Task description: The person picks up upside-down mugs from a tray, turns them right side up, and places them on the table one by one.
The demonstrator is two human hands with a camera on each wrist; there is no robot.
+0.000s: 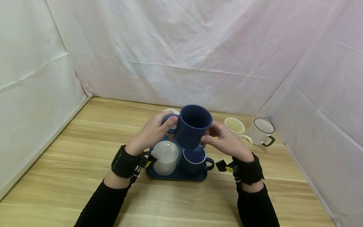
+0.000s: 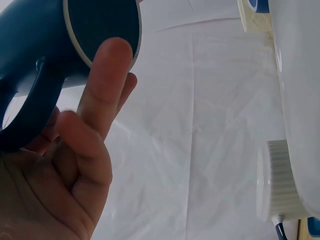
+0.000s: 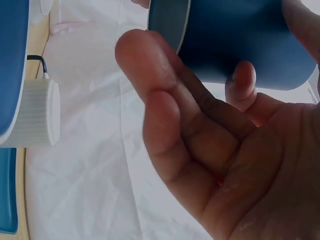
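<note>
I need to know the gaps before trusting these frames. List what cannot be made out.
- Fourth mug on the tray: head view, mostly hidden behind the left hand and the raised blue mug.
- Tray's far half: head view, covered by mugs and hands.
- Right hand fingertips: hidden behind the raised mug.
- Table: both wrist views, almost wholly out of frame.

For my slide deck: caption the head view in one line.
Both hands, left hand and right hand, hold a dark blue mug above a blue tray of mugs.
</note>
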